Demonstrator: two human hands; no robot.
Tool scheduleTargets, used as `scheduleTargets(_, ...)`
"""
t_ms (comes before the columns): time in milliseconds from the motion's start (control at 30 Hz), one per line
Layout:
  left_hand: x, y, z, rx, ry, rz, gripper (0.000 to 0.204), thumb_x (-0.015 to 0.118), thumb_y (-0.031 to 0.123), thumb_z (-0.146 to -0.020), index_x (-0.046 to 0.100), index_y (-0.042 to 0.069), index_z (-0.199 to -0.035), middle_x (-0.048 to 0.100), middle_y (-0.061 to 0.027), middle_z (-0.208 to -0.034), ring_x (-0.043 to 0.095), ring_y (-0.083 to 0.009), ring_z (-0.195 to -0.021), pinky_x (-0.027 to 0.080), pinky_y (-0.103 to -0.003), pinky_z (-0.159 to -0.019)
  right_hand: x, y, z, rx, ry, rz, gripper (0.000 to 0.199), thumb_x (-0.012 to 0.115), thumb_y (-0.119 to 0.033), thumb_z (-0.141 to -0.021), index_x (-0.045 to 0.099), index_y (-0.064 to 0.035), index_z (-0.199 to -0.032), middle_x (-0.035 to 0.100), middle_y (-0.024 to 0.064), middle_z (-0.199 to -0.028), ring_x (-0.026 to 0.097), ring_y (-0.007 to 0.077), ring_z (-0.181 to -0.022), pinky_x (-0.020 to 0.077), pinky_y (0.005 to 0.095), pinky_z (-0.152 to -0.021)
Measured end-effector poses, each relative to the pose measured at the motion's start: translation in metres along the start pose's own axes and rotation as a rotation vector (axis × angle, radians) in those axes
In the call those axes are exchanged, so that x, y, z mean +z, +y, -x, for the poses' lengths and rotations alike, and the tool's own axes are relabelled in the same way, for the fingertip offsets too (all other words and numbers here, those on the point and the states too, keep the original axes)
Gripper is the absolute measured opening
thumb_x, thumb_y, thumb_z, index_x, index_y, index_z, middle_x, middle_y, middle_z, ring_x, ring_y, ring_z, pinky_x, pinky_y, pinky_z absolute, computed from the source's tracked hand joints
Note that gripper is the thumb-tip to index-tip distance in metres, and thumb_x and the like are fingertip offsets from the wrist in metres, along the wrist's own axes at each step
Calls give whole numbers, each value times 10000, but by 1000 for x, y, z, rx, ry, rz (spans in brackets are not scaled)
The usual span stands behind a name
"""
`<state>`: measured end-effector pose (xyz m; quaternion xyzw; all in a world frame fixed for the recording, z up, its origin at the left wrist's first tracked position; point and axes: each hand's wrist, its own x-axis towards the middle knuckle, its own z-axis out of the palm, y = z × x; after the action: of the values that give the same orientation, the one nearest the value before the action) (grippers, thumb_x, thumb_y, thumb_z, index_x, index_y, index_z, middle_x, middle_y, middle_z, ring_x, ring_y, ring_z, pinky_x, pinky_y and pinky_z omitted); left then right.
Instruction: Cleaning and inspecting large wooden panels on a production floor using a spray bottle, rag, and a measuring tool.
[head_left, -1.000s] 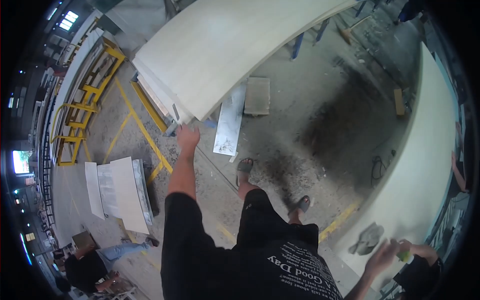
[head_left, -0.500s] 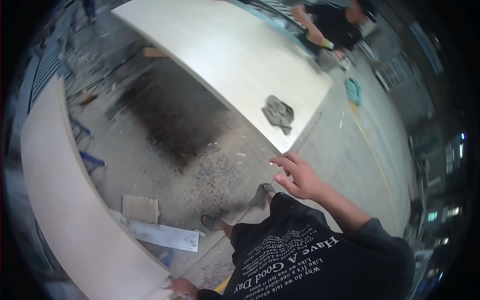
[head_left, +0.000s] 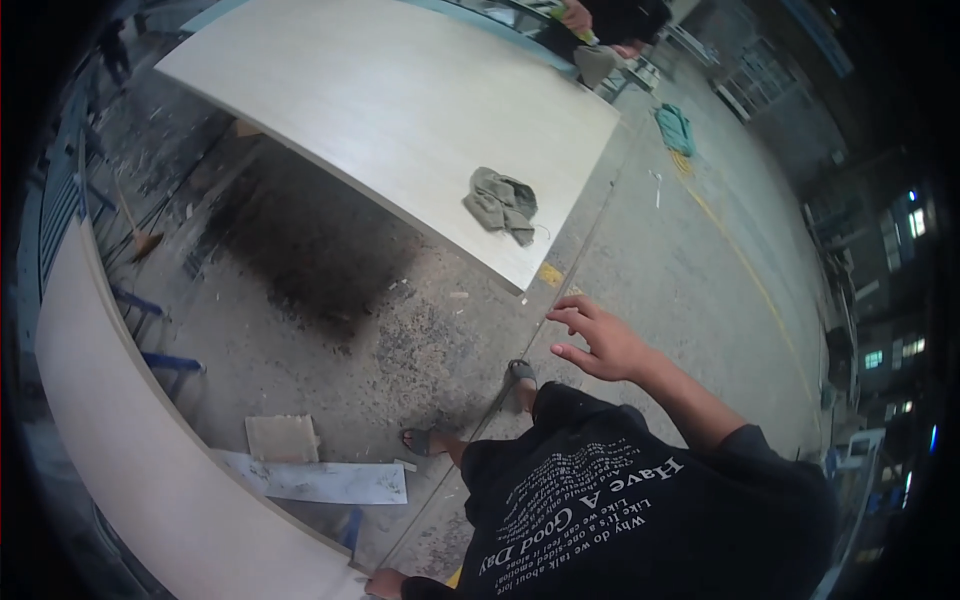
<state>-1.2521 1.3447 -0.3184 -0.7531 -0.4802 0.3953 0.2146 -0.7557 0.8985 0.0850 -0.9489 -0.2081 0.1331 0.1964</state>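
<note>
Pale board (head_left: 180,470) runs along the left side, its near corner at the left hand (head_left: 385,583); whether those fingers grip it, I cannot tell. Loosely spread and holding nothing, the right hand (head_left: 600,342) hangs just off the corner of a white panel (head_left: 390,110), where crumpled grey cloth (head_left: 492,203) lies near the edge. Concrete floor (head_left: 330,385) stretches between board and panel.
</note>
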Motion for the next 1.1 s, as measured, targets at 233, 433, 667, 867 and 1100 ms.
scheduleTargets(233,-46,11,32,-135,139,170,368,520,200,-1008,753,148,-1289,682,-91,-1397,513,-236,-1444,491,-478,-1045,-13,73,3,31,30,-125,546,689,-403,-1002,586,-46,-1402,533,184,-1427,679,295,-1082,623,379,-792)
scheduleTargets(433,-144,150,133,200,236,1452,184,554,147,-1012,638,-6,-1072,677,-160,-1052,664,-308,-1013,553,-446,-839,-19,197,46,66,-14,-228,535,662,-431,-1003,601,-44,-1368,598,200,-1343,659,368,-1143,557,454,-955)
scheduleTargets(667,-504,335,402,1488,-30,1474,143,637,103,-1029,687,14,-1129,754,-139,-978,755,-240,-855,579,-350,-765,-73,334,74,75,-34,-435,581,674,-450,-984,579,-48,-1393,626,196,-1310,666,381,-1122,544,457,-959)
scheduleTargets(867,-695,420,534,1880,9,1221,134,680,43,-985,722,0,-1104,762,-126,-885,753,-195,-779,591,-312,-730,-146,436,22,-193,80,-521,439,757,-258,-935,652,-25,-1292,702,184,-1137,715,335,-977,575,411,-835)
scheduleTargets(1100,-812,556,569,1845,7,1444,114,726,66,-959,731,23,-1064,750,-111,-855,735,-199,-698,561,-305,-632,-255,543,-94,-224,56,-533,123,799,-126,-900,738,-45,-969,692,92,-807,665,251,-707,522,358,-628)
